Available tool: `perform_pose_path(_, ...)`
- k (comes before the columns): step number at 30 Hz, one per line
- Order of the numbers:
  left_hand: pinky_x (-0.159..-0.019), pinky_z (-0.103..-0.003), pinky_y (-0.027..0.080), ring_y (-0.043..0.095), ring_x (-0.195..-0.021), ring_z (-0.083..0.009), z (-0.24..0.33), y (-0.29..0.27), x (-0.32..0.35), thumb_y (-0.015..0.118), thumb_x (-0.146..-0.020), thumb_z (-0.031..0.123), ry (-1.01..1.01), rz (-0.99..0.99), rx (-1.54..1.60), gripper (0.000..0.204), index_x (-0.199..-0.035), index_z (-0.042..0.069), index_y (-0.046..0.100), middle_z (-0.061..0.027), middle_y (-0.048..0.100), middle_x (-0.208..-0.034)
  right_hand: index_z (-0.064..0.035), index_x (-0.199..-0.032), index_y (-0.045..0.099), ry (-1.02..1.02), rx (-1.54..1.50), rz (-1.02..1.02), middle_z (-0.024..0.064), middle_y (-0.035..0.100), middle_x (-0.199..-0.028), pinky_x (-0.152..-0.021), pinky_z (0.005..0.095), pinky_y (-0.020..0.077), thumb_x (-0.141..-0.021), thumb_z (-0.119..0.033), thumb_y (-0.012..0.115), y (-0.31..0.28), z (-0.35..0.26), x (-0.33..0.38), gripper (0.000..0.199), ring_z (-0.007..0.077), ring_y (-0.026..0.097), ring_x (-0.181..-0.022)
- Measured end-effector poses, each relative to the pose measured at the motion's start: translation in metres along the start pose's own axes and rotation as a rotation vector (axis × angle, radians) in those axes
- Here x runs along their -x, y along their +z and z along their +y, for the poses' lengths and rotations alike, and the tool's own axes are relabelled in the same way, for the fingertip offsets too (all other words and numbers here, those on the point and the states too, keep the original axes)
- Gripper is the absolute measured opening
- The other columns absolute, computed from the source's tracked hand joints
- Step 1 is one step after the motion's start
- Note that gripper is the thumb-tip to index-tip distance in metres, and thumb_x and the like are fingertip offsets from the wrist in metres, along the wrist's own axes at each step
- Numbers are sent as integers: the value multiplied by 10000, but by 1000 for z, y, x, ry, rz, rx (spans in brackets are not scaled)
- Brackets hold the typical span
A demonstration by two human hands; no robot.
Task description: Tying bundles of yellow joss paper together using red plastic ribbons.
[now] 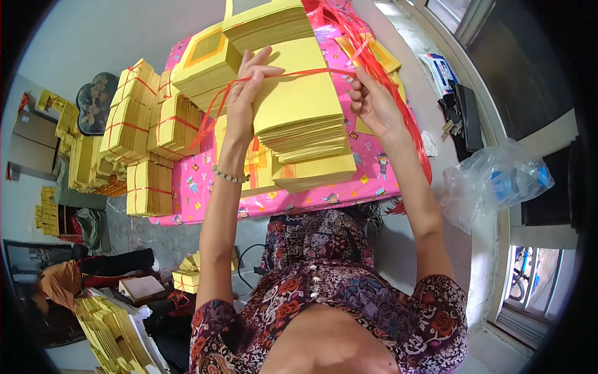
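A stack of yellow paper sheets [299,112] stands on the pink printed table cover, its near edges uneven. Across its top runs a red plastic ribbon [305,73], drawn fairly straight between both hands. My left hand [248,84] is at the stack's left edge; its thumb presses the ribbon while its fingers rest on the paper. Slack loops of ribbon hang to the left of that hand. Off the stack's right edge, my right hand [375,106] pinches the ribbon between thumb and forefinger, the other fingers curled. Beneath the stack lies more yellow paper [317,171].
Yellow bundles [156,128] tied with red ribbon stand at left. Taller yellow stacks [268,25] rise behind. A long hank of red ribbon [414,140] drapes down the right side of the pink table cover [299,202]. A clear plastic bag [498,181] is further right.
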State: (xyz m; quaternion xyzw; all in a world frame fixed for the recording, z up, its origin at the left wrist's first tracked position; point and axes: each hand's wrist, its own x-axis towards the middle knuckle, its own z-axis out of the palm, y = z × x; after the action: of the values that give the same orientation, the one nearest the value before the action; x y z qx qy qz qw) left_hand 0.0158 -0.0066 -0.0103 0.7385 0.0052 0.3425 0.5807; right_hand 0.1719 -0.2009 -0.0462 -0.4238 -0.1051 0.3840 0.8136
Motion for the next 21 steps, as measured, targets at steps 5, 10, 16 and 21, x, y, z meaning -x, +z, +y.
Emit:
perform_pose_path(5,-1181,-455,58,46,-1474,-292,-10,-4,2,393,-991,248,0,33,121,363,-932,48,690,-105,429,-1465,-138,-866,602,-58,-16,31,-60,550,-723,-511,205,411,-911,-345,655,-2,9,21,219,47,521,-613)
perform_pose_path(10,-1187,-449,71,66,-1473,-285,-20,-4,3,349,-1022,295,58,51,282,369,-878,75,609,-122,431,-1458,-115,-813,619,-72,154,108,-50,553,-676,-526,215,409,-905,-352,655,3,15,25,257,49,512,-574)
perform_pose_path(16,-1195,-442,108,113,-1465,-261,-28,5,6,288,-1047,281,111,94,464,383,-830,97,544,-132,419,-1460,-118,-827,613,19,311,123,-47,564,-678,-543,205,403,-913,-367,638,-14,43,-4,265,50,515,-586)
perform_pose_path(21,-1153,-448,272,222,-1434,-265,-30,11,13,292,-1049,318,48,176,614,396,-857,80,543,-134,373,-1488,-100,-846,616,-23,524,109,-40,573,-715,-579,230,423,-925,-397,613,-23,57,-10,308,55,511,-599)
